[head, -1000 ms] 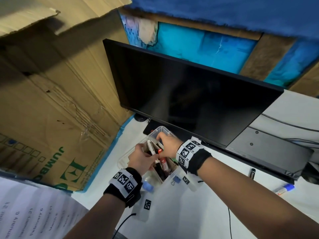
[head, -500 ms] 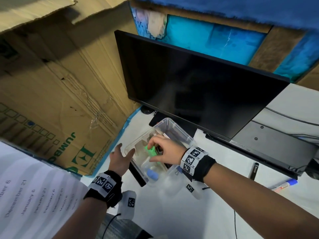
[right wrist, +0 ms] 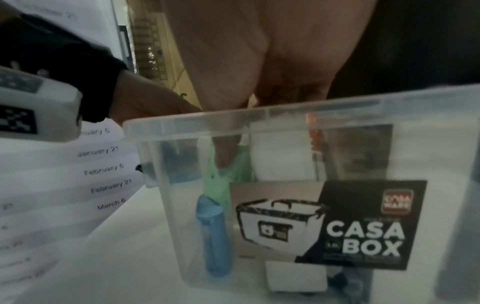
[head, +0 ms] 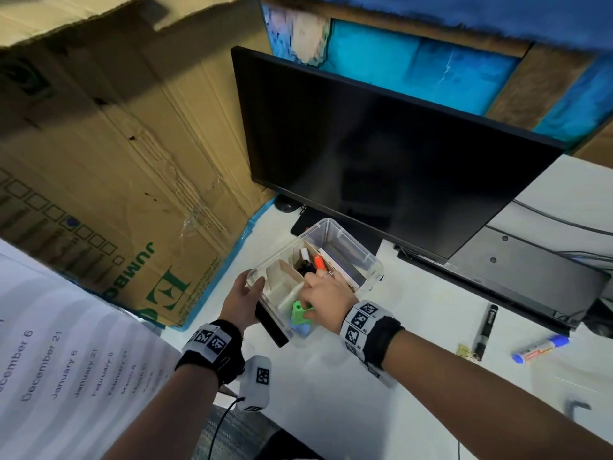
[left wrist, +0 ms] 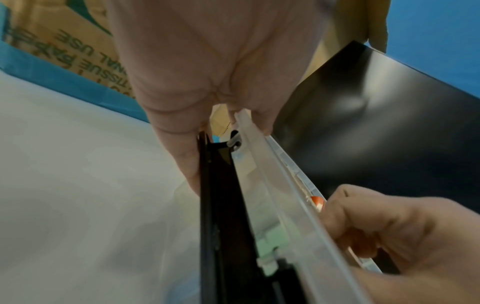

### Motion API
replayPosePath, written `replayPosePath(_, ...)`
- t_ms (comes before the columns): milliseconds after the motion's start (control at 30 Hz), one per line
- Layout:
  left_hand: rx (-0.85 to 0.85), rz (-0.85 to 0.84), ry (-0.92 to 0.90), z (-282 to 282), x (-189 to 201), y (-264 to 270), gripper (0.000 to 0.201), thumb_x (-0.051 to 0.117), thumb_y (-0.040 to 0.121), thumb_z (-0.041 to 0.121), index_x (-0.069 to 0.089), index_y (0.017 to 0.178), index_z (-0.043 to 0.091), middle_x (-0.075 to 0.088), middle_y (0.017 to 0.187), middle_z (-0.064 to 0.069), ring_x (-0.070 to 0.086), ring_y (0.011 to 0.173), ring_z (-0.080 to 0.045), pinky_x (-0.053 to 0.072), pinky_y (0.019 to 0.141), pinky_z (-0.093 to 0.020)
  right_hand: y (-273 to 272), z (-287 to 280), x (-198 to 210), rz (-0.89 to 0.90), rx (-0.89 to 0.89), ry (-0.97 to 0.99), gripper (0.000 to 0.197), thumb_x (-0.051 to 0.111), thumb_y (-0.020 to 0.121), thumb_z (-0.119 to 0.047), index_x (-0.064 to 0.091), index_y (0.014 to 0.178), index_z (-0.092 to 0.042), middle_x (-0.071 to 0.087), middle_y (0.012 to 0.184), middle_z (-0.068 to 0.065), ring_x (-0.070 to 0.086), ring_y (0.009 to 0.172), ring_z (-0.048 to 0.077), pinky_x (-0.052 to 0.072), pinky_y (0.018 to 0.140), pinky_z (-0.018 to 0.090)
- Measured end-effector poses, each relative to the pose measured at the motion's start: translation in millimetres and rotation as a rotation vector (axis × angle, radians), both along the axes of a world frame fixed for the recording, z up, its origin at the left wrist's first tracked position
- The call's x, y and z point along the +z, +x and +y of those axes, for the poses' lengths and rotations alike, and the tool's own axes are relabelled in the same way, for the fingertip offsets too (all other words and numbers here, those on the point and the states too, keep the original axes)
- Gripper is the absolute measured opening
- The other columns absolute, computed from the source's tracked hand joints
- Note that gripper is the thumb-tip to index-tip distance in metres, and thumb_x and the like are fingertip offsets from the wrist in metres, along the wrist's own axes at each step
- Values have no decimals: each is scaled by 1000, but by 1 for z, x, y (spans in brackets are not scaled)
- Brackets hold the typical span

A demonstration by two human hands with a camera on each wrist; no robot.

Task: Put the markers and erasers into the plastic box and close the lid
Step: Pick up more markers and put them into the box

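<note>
The clear plastic box (head: 345,242) stands open in front of the monitor, with an orange-capped marker (head: 319,262) and dark markers upright in its far compartment. My right hand (head: 306,308) reaches into the near compartment and pinches a green eraser (head: 297,312), which lies above a blue eraser (head: 302,329). Through the box wall, the right wrist view shows a fingertip (right wrist: 226,156) on the green eraser (right wrist: 221,185), with the blue eraser (right wrist: 213,236) below. My left hand (head: 253,290) holds the box's left side, thumb on the rim and fingers by the black latch (head: 270,327). A black marker (head: 486,328) and a blue-capped marker (head: 540,348) lie on the table to the right.
A black monitor (head: 381,161) stands right behind the box. A big cardboard carton (head: 116,161) walls off the left. A printed sheet of dates (head: 49,360) lies at the lower left. A small binder clip (head: 464,351) sits beside the black marker on the white table (head: 398,410).
My left hand has come out of the box and now holds its left side. My right hand has picked up the green eraser and brought it down into the near compartment.
</note>
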State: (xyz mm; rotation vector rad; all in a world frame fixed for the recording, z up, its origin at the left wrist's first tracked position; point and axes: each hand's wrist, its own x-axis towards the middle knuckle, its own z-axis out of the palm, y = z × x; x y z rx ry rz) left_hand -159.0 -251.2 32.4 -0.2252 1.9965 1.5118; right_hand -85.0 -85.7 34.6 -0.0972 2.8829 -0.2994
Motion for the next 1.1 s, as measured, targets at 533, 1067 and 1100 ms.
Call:
replayPosePath(533,-45,-7,9,-5,-7,-7,34,54,92,29,46,125,24,57,92,-10,58,86,-29,53,88,-57,-15,6,19,-56,-120,-32,30,45,90,-43,66,95,-22,61,99,0,56,94,19,39,94,42)
replayPosePath(1067,-86,-26,38,-12,-12,-15,30,55,92,27,49,122,26,49,91,-10,57,81,-24,57,73,-43,-34,10,4,-312,-370,-611,70,26,89,-67,36,142,-23,34,151,4,35,138,25,29,111,41)
replayPosePath(1100,-90,-23,35,-12,-13,-16,31,55,92,27,49,123,26,50,92,-10,57,83,-25,57,75,-45,-32,10,6,-182,-377,-584,62,31,93,-59,41,138,-18,39,145,6,42,131,24,36,108,38)
